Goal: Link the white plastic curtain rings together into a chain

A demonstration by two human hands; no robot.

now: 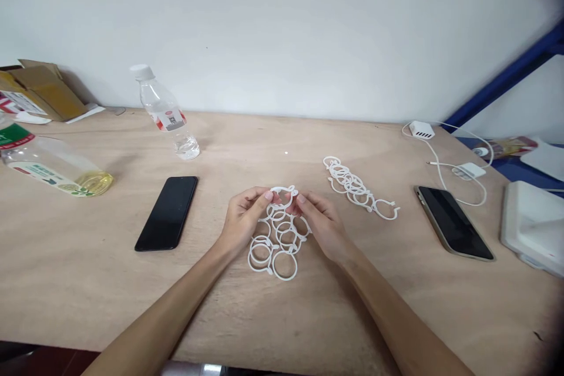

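Note:
Between my two hands is a white plastic ring [287,204] with a small clasp at its upper right. My left hand [244,214] pinches its left side between thumb and fingers. On the opposite side, near the clasp, my right hand [322,223] grips it with thumb and fingertips. Several more white rings [284,265] lie in a loose, overlapping pile on the table just below my hands. Another group of white rings [352,185] lies in an overlapping row to the right, beyond my right hand.
A black phone [167,213] lies left of my hands, with a water bottle [165,114] behind it. An oil bottle [53,164] and cardboard box [48,91] stand far left. Rightward are another phone [456,223], a white charger cable [440,173] and a white container [535,223].

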